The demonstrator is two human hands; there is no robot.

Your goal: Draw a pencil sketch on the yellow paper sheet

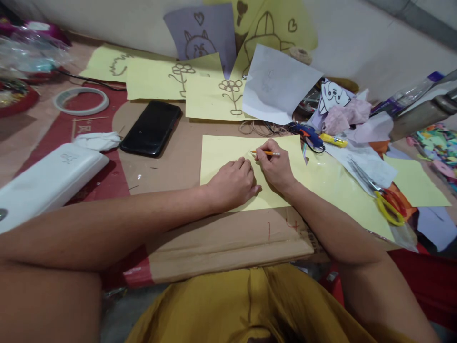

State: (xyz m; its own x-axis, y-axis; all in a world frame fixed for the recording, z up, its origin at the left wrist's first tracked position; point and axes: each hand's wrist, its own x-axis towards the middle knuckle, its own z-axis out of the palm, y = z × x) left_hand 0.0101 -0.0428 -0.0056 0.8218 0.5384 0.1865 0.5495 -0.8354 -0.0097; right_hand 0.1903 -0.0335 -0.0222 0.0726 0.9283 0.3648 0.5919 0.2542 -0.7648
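A sheet of yellow paper [221,155] lies on the cardboard in front of me. My right hand [276,164] is closed around a short orange pencil [269,153], its tip at the paper near the upper middle. No drawn line can be made out on this sheet. Flat on the paper's left half rests my left hand [233,183], fingers stretched out and holding nothing. Just behind stand yellow sheets with flower drawings [230,97], and a white sheet [278,85] with a faint sketch leans beside them.
Left of the paper lie a black phone [152,128], a tape roll [81,101] and a white power bank [53,181]. On the right are scissors [389,207], a glue gun [307,133], a yellow tube [333,140] and paper scraps. Drawings lean on the wall, including a purple sheet [223,33].
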